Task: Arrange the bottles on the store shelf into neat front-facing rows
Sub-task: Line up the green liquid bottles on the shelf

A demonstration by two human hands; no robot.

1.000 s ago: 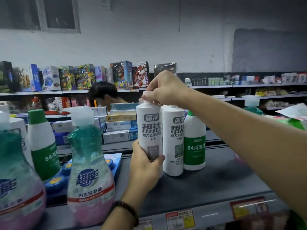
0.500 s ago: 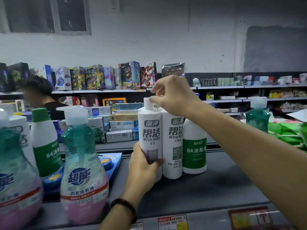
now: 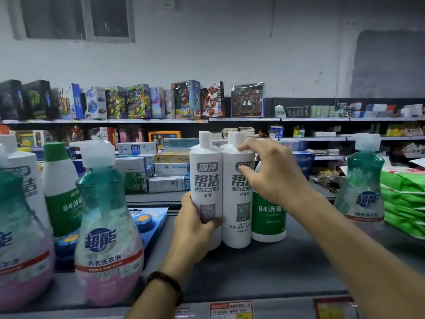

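Note:
Two tall white bottles stand side by side, labels forward, on the dark shelf (image 3: pixel 264 268). My left hand (image 3: pixel 195 229) grips the lower part of the left white bottle (image 3: pixel 205 178). My right hand (image 3: pixel 269 173) has its fingers spread on the shoulder and upper label of the right white bottle (image 3: pixel 238 217). More white caps show just behind these two. A white bottle with a green label (image 3: pixel 269 217) stands right of them, partly hidden by my right wrist.
Pump bottles with teal tops and pink bases (image 3: pixel 108 240) and a green-capped bottle (image 3: pixel 62 192) crowd the shelf's left. Another teal pump bottle (image 3: pixel 363 187) and green packs (image 3: pixel 404 203) sit at the right. Price tags (image 3: pixel 231 309) line the front edge. Toy boxes fill far shelves.
My right hand has come off the left bottle's cap and now rests on the right white bottle. The left bottle stands tight against its neighbour. The person behind the shelves is gone from view.

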